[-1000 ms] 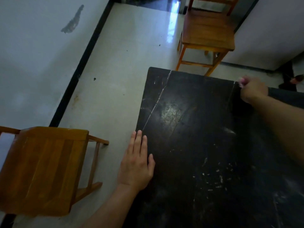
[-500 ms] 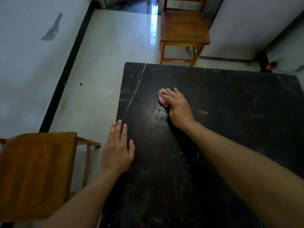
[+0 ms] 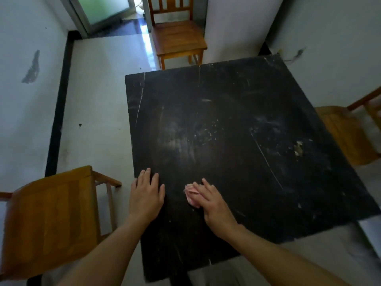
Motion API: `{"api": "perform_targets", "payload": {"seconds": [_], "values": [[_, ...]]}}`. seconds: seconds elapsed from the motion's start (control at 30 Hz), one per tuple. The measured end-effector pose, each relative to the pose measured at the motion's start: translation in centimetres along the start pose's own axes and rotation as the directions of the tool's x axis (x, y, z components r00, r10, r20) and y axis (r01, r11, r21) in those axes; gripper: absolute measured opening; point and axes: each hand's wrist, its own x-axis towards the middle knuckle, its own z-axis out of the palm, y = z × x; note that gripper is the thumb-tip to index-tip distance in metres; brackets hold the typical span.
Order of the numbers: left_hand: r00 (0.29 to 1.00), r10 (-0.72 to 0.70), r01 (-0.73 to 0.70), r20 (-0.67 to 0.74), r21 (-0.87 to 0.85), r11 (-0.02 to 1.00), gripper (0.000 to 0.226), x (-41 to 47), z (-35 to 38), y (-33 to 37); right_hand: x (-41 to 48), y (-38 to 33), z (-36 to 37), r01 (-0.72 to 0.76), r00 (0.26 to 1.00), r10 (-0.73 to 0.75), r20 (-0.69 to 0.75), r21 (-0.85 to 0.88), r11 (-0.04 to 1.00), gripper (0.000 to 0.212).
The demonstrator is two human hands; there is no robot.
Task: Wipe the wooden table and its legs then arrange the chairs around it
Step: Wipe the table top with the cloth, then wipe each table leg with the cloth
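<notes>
**Pink cloth at work on the near-left of the worktop**

The right hand (image 3: 214,205) presses a small crumpled pink cloth (image 3: 191,194) onto the dark wooden worktop (image 3: 237,131), fingers laid nearly straight across the wad; the thumb is hidden. Just to its left, the left hand (image 3: 146,198) lies flat by the worktop's left edge, fingers together, probably as a brace.

The cloth looks soft and light and will likely bunch, so it is best kept under the flat of the fingers. The scratched, flecked top looks stiff and should take firm pressure. Pale specks show at the middle and right, so the top seems only partly wiped.

Three wooden chairs stand apart from the worktop: one near left (image 3: 49,219), one far (image 3: 179,38), one right (image 3: 346,135). They look rigid, best lifted by the backrest or seat edge.
</notes>
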Motion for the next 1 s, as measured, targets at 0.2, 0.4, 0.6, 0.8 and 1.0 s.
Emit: {"api": "perform_targets", "payload": {"seconds": [0.2, 0.4, 0.6, 0.8, 1.0], "values": [[0.975, 0.183, -0.178, 0.124, -0.049, 0.983, 0.035, -10.1, -1.5, 2.3, -12.6, -2.2, 0.7, -0.024, 0.997, 0.028, 0.077, -0.056, 0.998, 0.065], [0.929, 0.323, -0.315, 0.180, -0.074, 0.946, 0.030, -14.7, -3.1, 6.3, -22.4, -0.1, -2.3, -0.333, 0.924, 0.338, -0.181, 0.057, 0.941, 0.020], [0.859, 0.484, -0.481, 0.166, -0.059, 0.875, 0.036, -16.4, -4.5, 14.3, -32.5, 4.5, -11.2, -0.703, 0.593, 0.804, -0.055, 0.452, 0.549, 0.039], [0.768, 0.620, -0.628, 0.158, -0.004, 0.779, 0.034, -17.5, -4.4, 25.9, -41.0, 9.6, -18.4, -0.637, 0.572, 0.784, -0.244, 0.469, 0.611, 0.025], [0.708, 0.689, -0.699, 0.158, 0.016, 0.715, 0.035, -20.3, -2.4, 40.0, -47.0, 16.0, -23.3, -0.675, 0.544, 0.785, -0.296, 0.401, 0.619, 0.048]]}}
